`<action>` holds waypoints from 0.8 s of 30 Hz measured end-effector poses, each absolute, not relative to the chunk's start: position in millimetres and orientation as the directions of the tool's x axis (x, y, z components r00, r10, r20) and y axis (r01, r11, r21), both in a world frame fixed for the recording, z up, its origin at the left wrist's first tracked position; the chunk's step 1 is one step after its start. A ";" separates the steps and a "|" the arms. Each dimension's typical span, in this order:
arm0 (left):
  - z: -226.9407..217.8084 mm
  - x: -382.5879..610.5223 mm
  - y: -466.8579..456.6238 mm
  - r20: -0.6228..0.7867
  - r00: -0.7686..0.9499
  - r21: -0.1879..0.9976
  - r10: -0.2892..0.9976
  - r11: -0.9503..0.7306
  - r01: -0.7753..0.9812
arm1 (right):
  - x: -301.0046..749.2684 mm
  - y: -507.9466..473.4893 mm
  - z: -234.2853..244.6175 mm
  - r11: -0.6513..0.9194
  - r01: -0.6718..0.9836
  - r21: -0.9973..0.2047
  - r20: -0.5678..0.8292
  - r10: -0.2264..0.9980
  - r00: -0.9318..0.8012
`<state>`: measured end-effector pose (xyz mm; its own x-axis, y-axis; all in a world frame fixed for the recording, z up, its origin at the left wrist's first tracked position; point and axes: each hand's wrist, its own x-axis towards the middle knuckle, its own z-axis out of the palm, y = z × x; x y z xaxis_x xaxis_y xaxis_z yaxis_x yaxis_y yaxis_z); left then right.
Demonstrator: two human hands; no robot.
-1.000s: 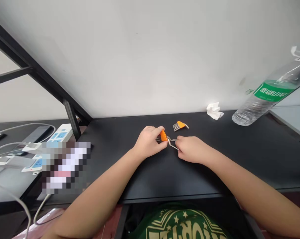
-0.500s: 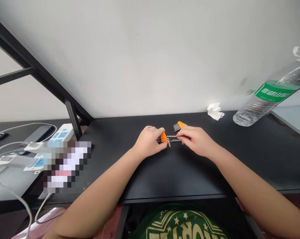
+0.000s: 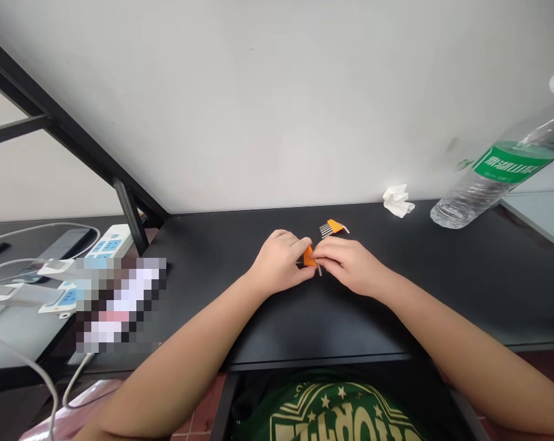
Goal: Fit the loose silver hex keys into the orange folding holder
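My left hand is closed around an orange hex key holder, its thumb below and fingers above. The bent end of a metal hex key sticks out of the holder on the right. My right hand is closed in a pinch against the holder's right side, on a hex key that its fingers largely cover. Just beyond my right hand, a second orange holder lies on the black desk, with several hex keys fanned out to its left.
A crumpled white tissue lies by the wall, with a clear plastic bottle to its right. At the left are a power strip with plugs and white cables, a phone and a black metal frame.
My right hand has moved left with the hex key, up against the holder in my left hand. The long shaft seen between my hands no longer shows. The view has shifted slightly.
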<state>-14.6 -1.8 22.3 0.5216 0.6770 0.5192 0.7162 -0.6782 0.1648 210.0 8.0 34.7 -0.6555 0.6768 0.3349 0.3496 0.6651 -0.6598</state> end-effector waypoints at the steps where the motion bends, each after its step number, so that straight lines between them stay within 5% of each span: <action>1: 23.3 -13.7 -2.6 0.535 0.514 0.175 0.670 -0.683 0.709 | 208.7 9.6 33.5 0.571 0.313 -0.759 0.290 0.727 -0.623; 4: 25.6 -12.7 -3.8 0.589 0.491 0.186 0.642 -0.699 0.691 | 206.1 15.6 26.3 0.184 0.166 -0.969 0.065 0.836 -0.544; 7: 26.1 -13.4 -3.6 0.615 0.500 0.162 0.610 -0.718 0.677 | 203.0 18.8 17.9 -0.088 0.056 -0.995 -0.104 0.797 -0.594; 9: 25.6 -14.1 -3.1 0.624 0.511 0.147 0.592 -0.731 0.667 | 201.5 19.0 15.5 -0.127 0.053 -0.991 -0.131 0.761 -0.636; 13: 23.4 -16.5 -0.9 0.624 0.499 0.165 0.602 -0.725 0.669 | 209.1 24.5 19.7 0.145 0.232 -0.962 -0.011 0.827 -0.563; 16: 20.0 -19.6 2.0 0.614 0.483 0.196 0.624 -0.713 0.673 | 225.6 36.3 22.3 0.453 0.468 -0.759 0.198 0.845 -0.497; 24: 10.5 -25.6 10.0 0.571 0.446 0.269 0.690 -0.670 0.692 | 238.8 47.8 13.9 0.592 0.713 -0.375 0.000 0.769 -0.639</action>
